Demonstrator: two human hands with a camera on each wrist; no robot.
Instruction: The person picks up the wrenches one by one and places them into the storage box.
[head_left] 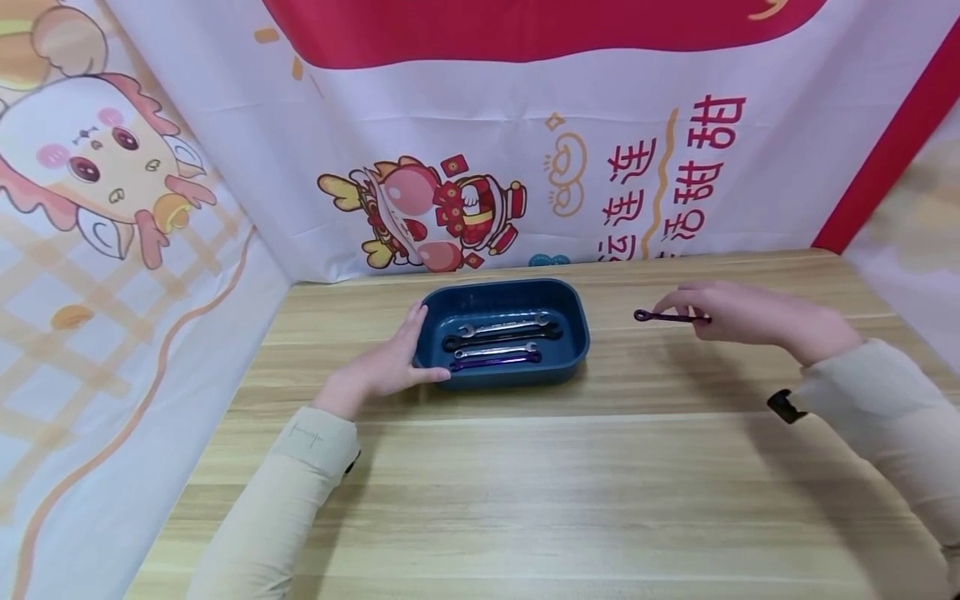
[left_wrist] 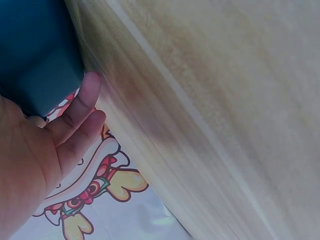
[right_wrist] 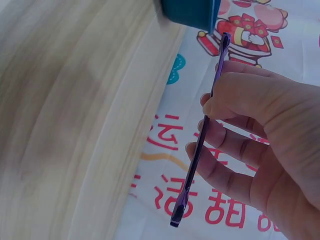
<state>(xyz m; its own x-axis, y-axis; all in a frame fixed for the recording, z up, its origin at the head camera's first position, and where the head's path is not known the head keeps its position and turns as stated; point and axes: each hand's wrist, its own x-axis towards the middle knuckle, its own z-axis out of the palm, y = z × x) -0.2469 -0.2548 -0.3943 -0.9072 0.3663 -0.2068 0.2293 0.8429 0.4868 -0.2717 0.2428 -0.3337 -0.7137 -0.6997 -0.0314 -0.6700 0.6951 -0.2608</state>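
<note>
A dark blue plastic bin (head_left: 510,379) stands on the table with several combination wrenches lying side by side in it. Among them are a silver wrench (head_left: 504,325), a black wrench (head_left: 510,336) and a purple wrench (head_left: 495,361). My left hand (head_left: 386,362) rests against the bin's left end, thumb along the front and fingers spread toward the back; in the left wrist view two fingers (left_wrist: 82,102) extend past its wall. To the right of the bin, above the table, my right hand (head_left: 738,314) pinches another purple wrench (right_wrist: 201,140) between thumb and fingers, both its ends showing.
The wood-grain table (head_left: 480,492) runs back to a printed cloth backdrop (head_left: 465,108). Another printed cloth (head_left: 97,275) rises along the left side. A small black piece (head_left: 786,406) hangs by the right sleeve.
</note>
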